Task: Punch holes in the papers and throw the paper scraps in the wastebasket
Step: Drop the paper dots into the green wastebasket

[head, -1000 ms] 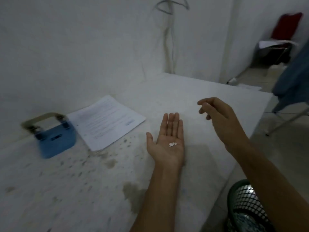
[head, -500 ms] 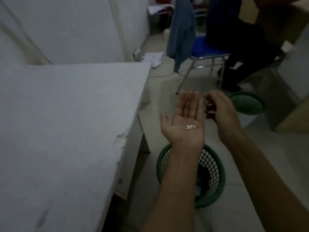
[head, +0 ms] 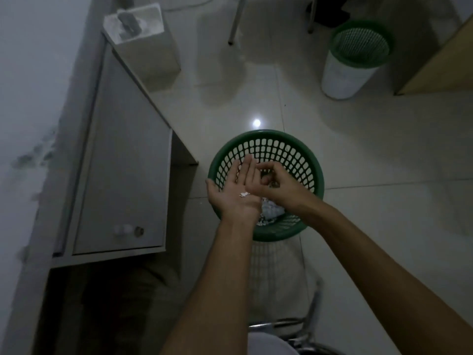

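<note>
Paper scraps (partly hidden) on left hand over wastebasket

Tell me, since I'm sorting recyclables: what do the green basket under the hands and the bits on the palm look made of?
The green wastebasket looks like moulded plastic: uniform colour, regular lattice holes. The scraps on the left hand look like white paper, thin and matte, though too small to be sure.

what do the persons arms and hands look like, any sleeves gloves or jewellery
Both forearms are bare as far as the picture shows, with no sleeve in view. The left hand and the right hand wear no gloves. No watch, bracelet or ring can be seen on either wrist or on the fingers that show, though the light is dim and some fingers are hidden.
</note>
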